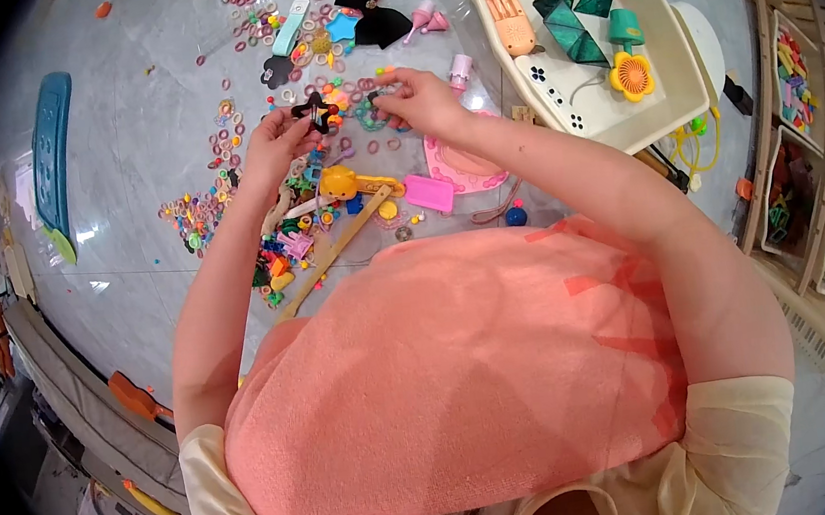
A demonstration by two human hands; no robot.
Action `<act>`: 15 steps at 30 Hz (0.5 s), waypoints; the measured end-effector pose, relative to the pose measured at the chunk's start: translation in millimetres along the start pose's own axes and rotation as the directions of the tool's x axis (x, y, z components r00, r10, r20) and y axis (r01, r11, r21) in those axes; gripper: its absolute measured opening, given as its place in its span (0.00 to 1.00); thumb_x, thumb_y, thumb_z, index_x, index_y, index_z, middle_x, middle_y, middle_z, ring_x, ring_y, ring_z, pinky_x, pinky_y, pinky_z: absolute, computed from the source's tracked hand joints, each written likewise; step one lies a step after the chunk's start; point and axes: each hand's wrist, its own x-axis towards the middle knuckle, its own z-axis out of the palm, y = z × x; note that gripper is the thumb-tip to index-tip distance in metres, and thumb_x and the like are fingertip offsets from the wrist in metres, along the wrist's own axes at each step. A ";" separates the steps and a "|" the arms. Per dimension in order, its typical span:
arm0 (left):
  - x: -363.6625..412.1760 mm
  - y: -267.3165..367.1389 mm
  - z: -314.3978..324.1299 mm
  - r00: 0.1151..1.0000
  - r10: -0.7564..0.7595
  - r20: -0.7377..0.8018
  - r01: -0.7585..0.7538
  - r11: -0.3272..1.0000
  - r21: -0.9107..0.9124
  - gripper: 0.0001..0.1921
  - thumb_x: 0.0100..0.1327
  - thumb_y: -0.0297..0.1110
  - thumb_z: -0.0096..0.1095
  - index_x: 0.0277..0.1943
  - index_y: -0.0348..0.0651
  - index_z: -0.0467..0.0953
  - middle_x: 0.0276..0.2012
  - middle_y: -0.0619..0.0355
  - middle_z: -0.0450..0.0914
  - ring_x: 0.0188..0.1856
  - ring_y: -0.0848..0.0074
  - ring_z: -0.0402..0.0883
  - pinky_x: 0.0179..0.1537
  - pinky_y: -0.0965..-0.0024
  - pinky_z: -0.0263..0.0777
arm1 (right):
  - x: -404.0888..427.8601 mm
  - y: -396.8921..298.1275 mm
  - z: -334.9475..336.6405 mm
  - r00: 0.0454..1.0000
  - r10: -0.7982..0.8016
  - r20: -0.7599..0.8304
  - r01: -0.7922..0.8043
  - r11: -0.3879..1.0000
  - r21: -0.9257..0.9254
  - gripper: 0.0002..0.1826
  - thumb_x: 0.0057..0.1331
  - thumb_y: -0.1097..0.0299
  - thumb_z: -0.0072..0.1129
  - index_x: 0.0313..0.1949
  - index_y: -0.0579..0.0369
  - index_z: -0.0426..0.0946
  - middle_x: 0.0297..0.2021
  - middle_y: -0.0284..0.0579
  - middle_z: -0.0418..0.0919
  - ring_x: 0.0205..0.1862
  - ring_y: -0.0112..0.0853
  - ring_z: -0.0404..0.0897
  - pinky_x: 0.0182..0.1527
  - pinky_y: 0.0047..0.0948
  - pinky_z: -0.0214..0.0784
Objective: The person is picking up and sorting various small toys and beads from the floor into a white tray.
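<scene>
My left hand (278,142) pinches a black star-shaped hair clip (319,110) between thumb and fingers, just above the scattered trinkets. Across from it, my right hand (423,104) has its fingertips closed at a teal beaded loop (370,116) with a small dark part. Hair ties and beads lie under and between both hands. Nearer to me are a yellow bear-shaped toy (338,182), a pink plastic tray (430,193) and a wooden stick (336,252). Beyond the hands lie a black hair bow (373,11), a blue star (341,26) and a mint strap (292,26).
A cream plastic bin (670,126) at the right holds a green folding puzzle (575,10) and a yellow flower-shaped fan (632,76). Farther right stands a toy shelf (766,107). A blue plastic board (55,155) lies at the left. A salmon cloth (440,375) covers my lap.
</scene>
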 end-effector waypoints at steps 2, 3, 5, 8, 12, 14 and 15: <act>1.4 -13.6 -7.8 0.990 0.118 -0.077 -0.098 0.968 0.231 0.09 0.68 0.32 0.63 0.48 0.41 0.75 0.38 0.61 0.78 0.34 0.81 0.78 0.39 0.76 0.74 | -1.9 7.8 -0.6 1.000 -0.022 0.014 0.022 0.999 -0.039 0.15 0.63 0.66 0.65 0.48 0.58 0.80 0.27 0.43 0.85 0.24 0.27 0.83 0.27 0.25 0.75; -1.7 -22.5 -16.3 0.989 0.116 -0.088 -0.093 0.970 0.226 0.09 0.68 0.32 0.63 0.48 0.41 0.75 0.38 0.61 0.78 0.34 0.81 0.78 0.39 0.76 0.74 | -8.6 5.1 2.8 0.994 -0.028 0.108 0.050 0.978 -0.204 0.14 0.64 0.67 0.64 0.48 0.56 0.80 0.31 0.42 0.84 0.30 0.28 0.83 0.32 0.27 0.75; -11.2 -31.9 -25.3 0.839 0.541 -0.061 -0.339 0.608 0.718 0.11 0.60 0.27 0.64 0.45 0.36 0.72 0.33 0.54 0.77 0.31 0.70 0.79 0.35 0.70 0.74 | -20.1 7.5 5.0 0.982 -0.021 0.190 0.089 0.929 -0.360 0.13 0.64 0.68 0.64 0.49 0.54 0.81 0.34 0.40 0.83 0.35 0.29 0.83 0.36 0.28 0.74; -34.3 -43.6 -27.4 0.912 0.409 0.040 -0.294 0.581 0.759 0.12 0.55 0.26 0.64 0.42 0.39 0.71 0.34 0.52 0.74 0.34 0.65 0.79 0.35 0.66 0.74 | -41.2 13.0 10.0 0.818 -0.274 0.506 0.524 0.717 -0.460 0.11 0.62 0.67 0.60 0.44 0.49 0.84 0.44 0.47 0.76 0.51 0.45 0.75 0.55 0.41 0.69; -66.1 -51.2 -20.3 0.889 0.350 0.297 -0.406 0.299 0.863 0.15 0.52 0.28 0.68 0.42 0.42 0.72 0.36 0.55 0.76 0.37 0.63 0.81 0.39 0.63 0.75 | -57.3 39.9 24.3 0.773 -0.363 0.520 0.624 0.580 -0.523 0.11 0.62 0.68 0.61 0.43 0.50 0.84 0.45 0.47 0.76 0.50 0.44 0.76 0.53 0.40 0.70; -66.5 -60.7 -22.6 0.893 0.345 0.288 -0.398 0.311 0.863 0.15 0.52 0.29 0.69 0.41 0.42 0.72 0.37 0.55 0.77 0.39 0.61 0.81 0.39 0.61 0.75 | -55.0 45.2 24.9 0.841 -0.209 0.499 0.497 0.663 -0.560 0.10 0.61 0.70 0.61 0.42 0.50 0.85 0.44 0.47 0.78 0.48 0.44 0.78 0.51 0.40 0.71; -66.7 -65.3 -25.1 0.898 0.342 0.278 -0.390 0.323 0.862 0.14 0.52 0.29 0.70 0.41 0.43 0.73 0.37 0.55 0.78 0.40 0.58 0.81 0.40 0.59 0.74 | -53.1 42.4 23.1 0.838 -0.210 0.503 0.500 0.662 -0.558 0.10 0.61 0.70 0.61 0.42 0.50 0.85 0.44 0.47 0.78 0.48 0.44 0.78 0.51 0.40 0.71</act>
